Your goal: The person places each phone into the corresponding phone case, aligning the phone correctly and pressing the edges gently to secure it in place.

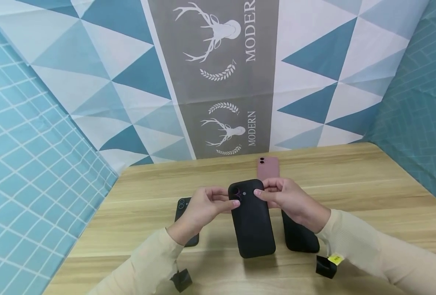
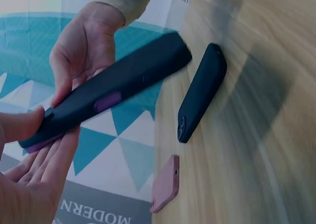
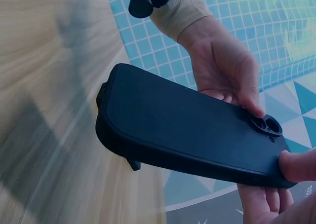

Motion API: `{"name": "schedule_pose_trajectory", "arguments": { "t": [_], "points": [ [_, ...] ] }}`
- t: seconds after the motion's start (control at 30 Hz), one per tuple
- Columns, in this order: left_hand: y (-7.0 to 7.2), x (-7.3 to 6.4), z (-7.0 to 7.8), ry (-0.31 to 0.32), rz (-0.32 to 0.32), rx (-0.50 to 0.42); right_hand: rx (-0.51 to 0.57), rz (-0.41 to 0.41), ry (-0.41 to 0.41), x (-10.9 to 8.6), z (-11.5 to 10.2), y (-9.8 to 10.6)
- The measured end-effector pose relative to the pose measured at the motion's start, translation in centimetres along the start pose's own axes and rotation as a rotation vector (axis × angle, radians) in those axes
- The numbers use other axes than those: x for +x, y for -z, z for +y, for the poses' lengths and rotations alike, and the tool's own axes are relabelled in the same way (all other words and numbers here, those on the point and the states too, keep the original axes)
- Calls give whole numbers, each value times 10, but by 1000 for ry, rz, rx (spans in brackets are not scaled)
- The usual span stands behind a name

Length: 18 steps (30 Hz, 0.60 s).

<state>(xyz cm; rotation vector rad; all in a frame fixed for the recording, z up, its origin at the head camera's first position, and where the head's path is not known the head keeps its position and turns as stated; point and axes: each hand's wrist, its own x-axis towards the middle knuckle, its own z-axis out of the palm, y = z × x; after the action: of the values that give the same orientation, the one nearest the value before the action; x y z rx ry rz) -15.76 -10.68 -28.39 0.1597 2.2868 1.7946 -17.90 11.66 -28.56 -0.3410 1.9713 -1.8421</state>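
Note:
Both hands hold a phone in a black case (image 1: 255,229), raised over the table and tilted, with its back and camera corner showing in the head view. At the camera corner my left hand (image 1: 205,209) pinches it, thumb on the back and fingers behind. My right hand (image 1: 289,200) grips the opposite upper corner in the same way. A purple strip (image 2: 107,101) shows through a side cutout in the left wrist view, and more purple shows along the underside. In the right wrist view, the left thumb presses beside the camera ring (image 3: 266,124).
A dark phone (image 1: 181,208) lies partly hidden behind the left hand. Another black phone (image 1: 300,237) lies under the right wrist, and a pink phone (image 1: 268,168) lies farther back. The wooden table (image 1: 350,180) meets patterned cloth walls (image 1: 129,106). Small black devices (image 1: 326,267) hang at both wrists.

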Motion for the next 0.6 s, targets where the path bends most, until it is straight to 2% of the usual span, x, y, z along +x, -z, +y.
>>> {"name": "schedule_pose_trajectory", "arguments": {
  "t": [0.2,0.4,0.6],
  "points": [
    [1,-3,0,-18,12,-39,16,-30,-9,1,0,-2],
    [1,-4,-1,-13,-23,-92,-1,-53,-21,1,-1,0],
    [-1,-2,-6,4,-72,-82,-54,-15,-14,-1,-2,0]
  ]
}}
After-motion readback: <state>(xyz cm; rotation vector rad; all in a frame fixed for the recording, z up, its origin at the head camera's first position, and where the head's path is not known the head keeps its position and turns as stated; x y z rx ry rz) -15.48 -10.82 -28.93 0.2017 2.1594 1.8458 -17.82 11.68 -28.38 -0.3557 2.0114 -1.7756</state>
